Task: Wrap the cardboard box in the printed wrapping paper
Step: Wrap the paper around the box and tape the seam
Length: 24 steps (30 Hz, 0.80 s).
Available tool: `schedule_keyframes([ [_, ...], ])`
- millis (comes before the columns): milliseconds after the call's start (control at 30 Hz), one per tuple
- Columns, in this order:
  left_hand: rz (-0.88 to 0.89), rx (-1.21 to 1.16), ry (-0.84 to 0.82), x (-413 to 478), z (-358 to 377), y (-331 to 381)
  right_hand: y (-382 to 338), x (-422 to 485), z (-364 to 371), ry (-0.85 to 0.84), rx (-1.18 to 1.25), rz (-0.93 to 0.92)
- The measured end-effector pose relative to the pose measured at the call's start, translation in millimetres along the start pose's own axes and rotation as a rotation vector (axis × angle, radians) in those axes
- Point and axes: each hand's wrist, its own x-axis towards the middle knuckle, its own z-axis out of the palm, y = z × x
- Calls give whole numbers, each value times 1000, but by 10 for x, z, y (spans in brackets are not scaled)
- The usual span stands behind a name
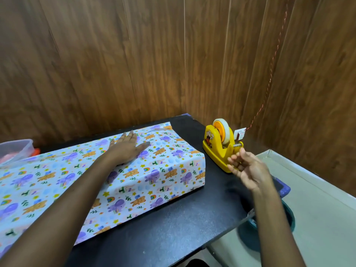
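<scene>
Wrapping paper [28,182], one sheet, covers one box [169,178] on the black table [183,224]; my left hand [126,149] presses flat on top. My right hand [248,170], blurred, grip unclear, is beside one yellow tape dispenser [217,151]

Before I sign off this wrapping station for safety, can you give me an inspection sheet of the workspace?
Surface: black table, speckled, carrying the work.
Job's things: printed wrapping paper folded over the box, which is hidden beneath; yellow tape dispenser beside its right end.
Clutter: clear plastic container at the far left edge.
Grips: left hand pressed flat on the paper; right hand at the dispenser, fingers curled, blurred, so any hold on tape is unclear.
Cables: thin red twisted cord runs down the wall to a small white fitting.
Surroundings: wood-panel wall; teal tub low beside the table.
</scene>
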Motion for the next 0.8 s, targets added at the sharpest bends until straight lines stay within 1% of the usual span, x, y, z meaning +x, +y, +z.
schedule_keyframes([
  [100,24,-43,-32,-33,-64,-7,-219,-117,411,-172,-283,-32],
  [200,74,-105,-81,-114,-183,-14,-226,-79,1018,-358,-519,-29],
  [267,89,-127,-87,-152,-212,-21,-115,16,1458,-456,-687,6],
  [333,92,-119,-60,-170,-202,-55,89,159,1887,-534,-846,91],
  [433,81,-131,-30,-172,-160,-82,420,405,2343,-553,-1071,191],
  [567,68,-155,-2,-165,-143,-110,634,574,2711,-511,-1349,223],
  [667,69,-159,6,-144,-144,-125,697,624,2847,-469,-1495,244],
  [800,77,-163,11,-139,-129,-133,750,693,2908,-472,-1663,278],
])
